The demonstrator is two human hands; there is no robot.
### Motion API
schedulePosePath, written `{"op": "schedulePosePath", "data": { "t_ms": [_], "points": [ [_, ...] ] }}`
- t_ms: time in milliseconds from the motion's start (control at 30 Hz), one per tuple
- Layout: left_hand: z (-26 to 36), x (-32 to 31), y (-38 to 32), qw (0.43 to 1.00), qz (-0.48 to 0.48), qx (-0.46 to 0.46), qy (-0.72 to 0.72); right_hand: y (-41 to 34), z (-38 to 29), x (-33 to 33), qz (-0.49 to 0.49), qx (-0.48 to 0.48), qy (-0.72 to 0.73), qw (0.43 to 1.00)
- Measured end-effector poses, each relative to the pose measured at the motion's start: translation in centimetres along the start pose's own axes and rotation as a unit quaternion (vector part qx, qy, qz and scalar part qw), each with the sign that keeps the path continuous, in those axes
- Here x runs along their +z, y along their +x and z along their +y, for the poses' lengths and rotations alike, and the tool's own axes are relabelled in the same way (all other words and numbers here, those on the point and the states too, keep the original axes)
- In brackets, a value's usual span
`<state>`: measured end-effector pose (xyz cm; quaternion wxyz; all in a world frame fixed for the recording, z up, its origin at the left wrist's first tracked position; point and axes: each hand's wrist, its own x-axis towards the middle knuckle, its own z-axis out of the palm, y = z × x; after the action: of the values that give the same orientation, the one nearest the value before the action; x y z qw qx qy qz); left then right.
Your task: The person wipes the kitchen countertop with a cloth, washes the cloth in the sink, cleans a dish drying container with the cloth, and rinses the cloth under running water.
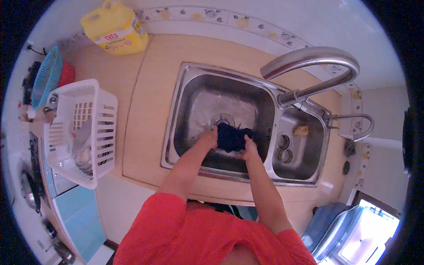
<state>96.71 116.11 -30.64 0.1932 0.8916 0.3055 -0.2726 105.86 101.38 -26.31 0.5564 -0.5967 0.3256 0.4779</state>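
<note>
A dark wet-looking cloth is stretched between my two hands inside the large basin of a stainless steel double sink. My left hand grips its left edge, and my right hand grips its right edge. Behind the cloth, the round drain shows in part at the basin's bottom. The large curved metal faucet arches over the sink at the upper right. My fingertips are partly hidden by the cloth.
The smaller basin holds a yellowish sponge and round metal strainers. On the left stands a white plastic basket with fabric inside. A yellow jug and a blue colander stand farther back. A small curved tap is at right.
</note>
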Motion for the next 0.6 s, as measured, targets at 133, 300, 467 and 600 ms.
{"op": "schedulePosePath", "data": {
  "t_ms": [133, 300, 467, 600],
  "points": [
    [4.9, -4.5, -2.6, 0.976, -0.085, 0.161, -0.117, 2.4, -0.7, -2.9, -0.123, 0.068, 0.066, 0.988],
    [6.7, -7.0, -9.4, 0.811, 0.211, 0.454, -0.303, 1.2, -1.0, -0.8, -0.359, 0.071, 0.168, 0.915],
    [11.4, -6.0, -13.3, 0.794, 0.246, 0.378, -0.407, 7.7, 1.4, -4.3, -0.468, 0.069, 0.210, 0.856],
    [13.1, -5.3, -7.9, 0.817, 0.324, 0.221, -0.423, 10.2, 2.8, -6.4, -0.446, -0.037, 0.282, 0.849]
  ]
}}
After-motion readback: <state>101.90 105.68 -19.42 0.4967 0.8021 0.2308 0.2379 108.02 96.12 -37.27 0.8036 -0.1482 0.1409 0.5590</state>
